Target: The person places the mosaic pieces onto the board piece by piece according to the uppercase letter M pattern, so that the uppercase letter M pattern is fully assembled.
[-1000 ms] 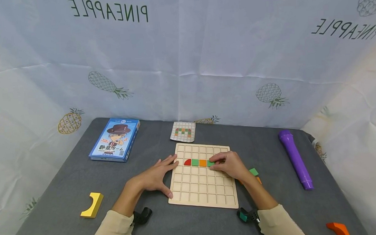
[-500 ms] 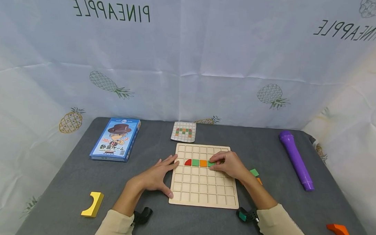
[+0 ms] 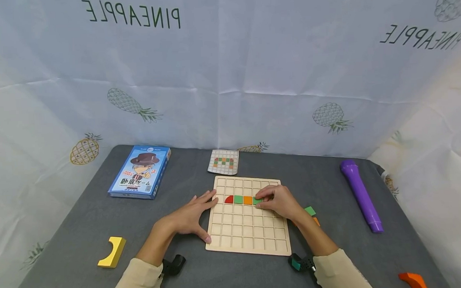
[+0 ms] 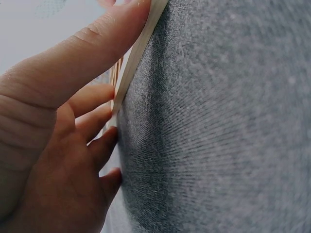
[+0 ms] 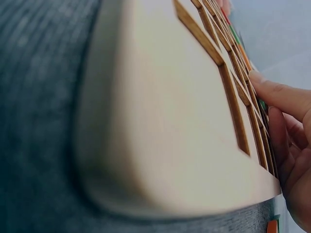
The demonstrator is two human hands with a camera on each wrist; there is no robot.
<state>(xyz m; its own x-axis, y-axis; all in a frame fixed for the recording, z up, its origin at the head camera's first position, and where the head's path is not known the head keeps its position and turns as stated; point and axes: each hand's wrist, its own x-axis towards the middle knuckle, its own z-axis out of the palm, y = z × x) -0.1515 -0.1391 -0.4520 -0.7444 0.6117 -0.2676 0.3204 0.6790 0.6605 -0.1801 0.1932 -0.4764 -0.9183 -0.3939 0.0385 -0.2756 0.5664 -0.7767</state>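
Observation:
A wooden grid board lies on the grey cloth in front of me. One row holds a red quarter-round tile, a green square tile and an orange square tile, side by side. At the right end of that row, my right hand pinches another green square tile between thumb and fingers, partly covering it. My left hand rests with spread fingers along the board's left edge; in the left wrist view its thumb lies against the board's side.
Behind the board lies a patterned card. A blue game box is at back left, a yellow arch block at front left. To the right are loose green and orange pieces, a purple stick and an orange block.
The whole scene shifts slightly in the head view. Both hands keep their places on the board, and the tiles have not visibly moved.

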